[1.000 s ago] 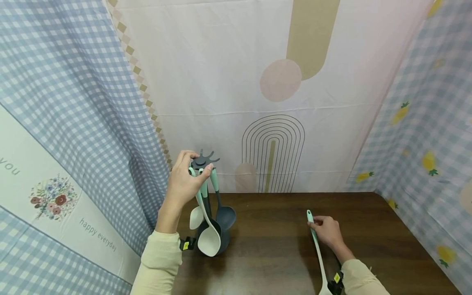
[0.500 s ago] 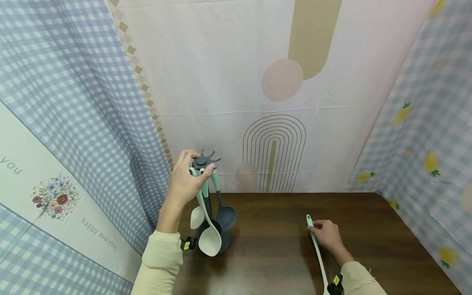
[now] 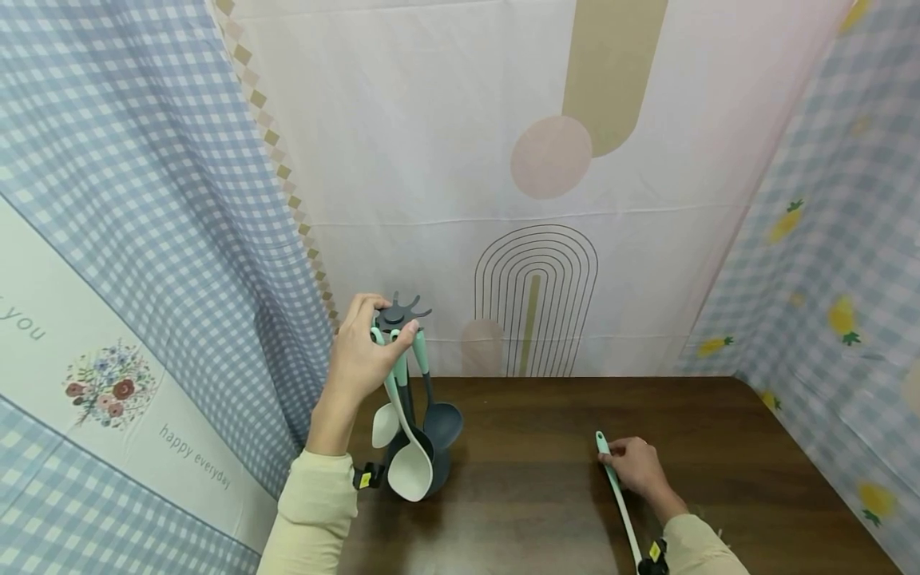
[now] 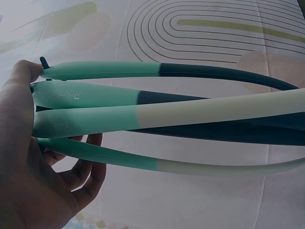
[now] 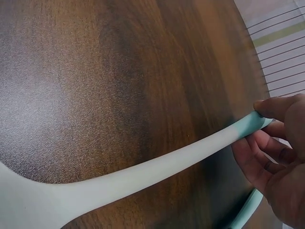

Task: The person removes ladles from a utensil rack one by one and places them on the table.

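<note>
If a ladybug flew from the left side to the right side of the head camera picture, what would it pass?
Flower picture → left hand → dark spoon → arch picture → green handle → right hand → yellow fruit pictures.

Left hand (image 3: 359, 351) high, gripping; right hand (image 3: 638, 465) low, pinching

- Head camera: high and set back; faces forward and down; widest view, spanning backcloth (image 3: 402, 144), tabletop (image 3: 532, 455) and both hands.
- Left wrist camera: close beside mint handles (image 4: 90, 120); faces backcloth, picture turned sideways.
- Right wrist camera: close over pale utensil (image 5: 157, 167); faces tabletop, backcloth in upper right corner.
- Shared, head and left wrist: left hand (image 3: 359, 351), mint handles.
- Shared, head and right wrist: right hand (image 3: 638, 469), pale utensil.
- Shared, all three: arch print (image 3: 532, 299).
</note>
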Demonstrator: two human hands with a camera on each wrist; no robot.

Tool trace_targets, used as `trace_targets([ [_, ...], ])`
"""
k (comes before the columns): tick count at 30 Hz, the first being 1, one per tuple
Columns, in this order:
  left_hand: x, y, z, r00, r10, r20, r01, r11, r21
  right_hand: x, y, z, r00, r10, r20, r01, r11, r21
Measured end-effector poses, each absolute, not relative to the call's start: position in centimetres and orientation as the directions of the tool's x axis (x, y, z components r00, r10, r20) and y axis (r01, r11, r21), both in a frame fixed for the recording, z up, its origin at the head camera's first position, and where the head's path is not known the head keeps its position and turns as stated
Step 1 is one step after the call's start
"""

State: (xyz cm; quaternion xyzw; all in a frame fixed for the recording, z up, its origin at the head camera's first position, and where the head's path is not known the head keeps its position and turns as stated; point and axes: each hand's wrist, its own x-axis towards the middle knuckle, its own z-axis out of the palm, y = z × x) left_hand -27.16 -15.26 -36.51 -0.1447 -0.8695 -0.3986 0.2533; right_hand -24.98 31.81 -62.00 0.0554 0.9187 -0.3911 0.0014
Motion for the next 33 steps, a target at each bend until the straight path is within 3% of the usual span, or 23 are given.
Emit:
trace_targets([
  [33, -27.1, -15.3, -36.5, -0.828, 0.048, 0.559, 0.456, 0.637, 0.621, -25.1, 32.1, -64.4, -0.992, 0.104, -0.066, 0.122, 0.753, -0.647],
])
